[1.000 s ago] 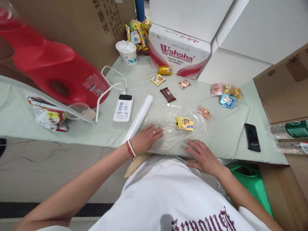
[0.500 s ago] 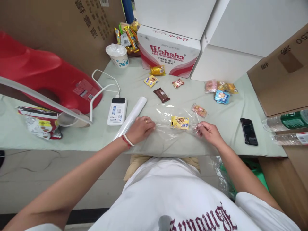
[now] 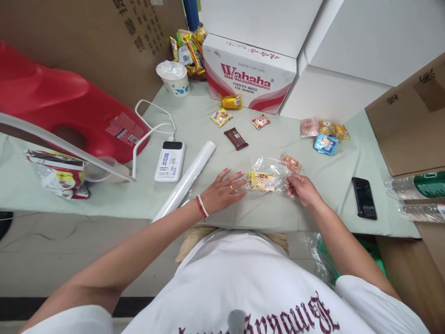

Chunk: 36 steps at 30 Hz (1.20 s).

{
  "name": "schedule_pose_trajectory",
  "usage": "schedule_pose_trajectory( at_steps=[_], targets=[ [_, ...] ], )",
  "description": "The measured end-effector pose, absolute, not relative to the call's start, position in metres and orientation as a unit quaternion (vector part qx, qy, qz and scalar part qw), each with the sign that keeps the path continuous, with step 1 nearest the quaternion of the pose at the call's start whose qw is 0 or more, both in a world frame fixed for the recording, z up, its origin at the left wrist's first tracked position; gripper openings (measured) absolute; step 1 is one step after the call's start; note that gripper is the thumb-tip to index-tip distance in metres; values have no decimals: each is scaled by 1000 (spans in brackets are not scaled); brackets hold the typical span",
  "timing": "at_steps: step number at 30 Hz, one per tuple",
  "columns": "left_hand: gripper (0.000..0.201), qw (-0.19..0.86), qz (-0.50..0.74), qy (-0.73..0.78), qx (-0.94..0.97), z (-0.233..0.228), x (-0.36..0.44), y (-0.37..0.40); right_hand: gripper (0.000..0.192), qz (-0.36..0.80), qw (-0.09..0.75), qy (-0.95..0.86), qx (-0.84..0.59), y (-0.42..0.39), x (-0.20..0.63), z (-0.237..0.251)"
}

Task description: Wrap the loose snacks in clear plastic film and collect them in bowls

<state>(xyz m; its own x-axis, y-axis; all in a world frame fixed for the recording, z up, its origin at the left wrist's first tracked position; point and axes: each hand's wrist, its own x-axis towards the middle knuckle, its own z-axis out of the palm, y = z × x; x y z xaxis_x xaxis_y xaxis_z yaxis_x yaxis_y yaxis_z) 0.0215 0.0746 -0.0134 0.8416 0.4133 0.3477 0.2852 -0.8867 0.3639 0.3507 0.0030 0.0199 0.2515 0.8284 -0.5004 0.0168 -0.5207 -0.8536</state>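
Observation:
A yellow snack packet [image 3: 263, 181] lies on the pale green tabletop [image 3: 333, 176], covered by a folded sheet of clear plastic film [image 3: 269, 167]. My left hand [image 3: 222, 191] rests flat with fingers spread, its fingertips on the film's left edge beside the packet. My right hand [image 3: 301, 189] pinches the film's right edge, close to a small pink snack packet [image 3: 291, 163]. A white roll of film [image 3: 186, 180] lies diagonally just left of my left hand.
A white power bank [image 3: 170, 160] with its cable, a red plastic stool [image 3: 66, 111], a paper cup [image 3: 173, 77], a Wahaha carton [image 3: 251, 74], several loose snack packets [image 3: 325, 134], a brown bar [image 3: 236, 138], a black phone [image 3: 363, 198] and water bottles [image 3: 415, 185] stand around.
My right hand lifted the film's near edge and folded it over the yellow packet. My left hand slid from the film's near left part toward the packet and spread its fingers.

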Motion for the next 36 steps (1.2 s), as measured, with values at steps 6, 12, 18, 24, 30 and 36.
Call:
schedule_pose_trajectory(
  at_steps=[6,12,18,24,30,36],
  targets=[
    [31,281,259,354,854,-20,35,102,58,524,374,-329,-691,4,355,21],
    [33,225,182,550,783,-18,61,115,53,461,287,-395,-741,2,358,12],
    [23,173,288,629,701,-24,74,126,36,203,104,-558,-798,-2,373,29],
    [32,124,352,625,686,7,56,109,44,31,159,-694,-702,50,367,56],
    [31,137,220,432,864,14,65,76,59,198,15,-730,-654,122,322,42],
    [41,164,115,427,882,-3,82,78,25,199,-17,-754,-626,108,296,63]
  ],
)
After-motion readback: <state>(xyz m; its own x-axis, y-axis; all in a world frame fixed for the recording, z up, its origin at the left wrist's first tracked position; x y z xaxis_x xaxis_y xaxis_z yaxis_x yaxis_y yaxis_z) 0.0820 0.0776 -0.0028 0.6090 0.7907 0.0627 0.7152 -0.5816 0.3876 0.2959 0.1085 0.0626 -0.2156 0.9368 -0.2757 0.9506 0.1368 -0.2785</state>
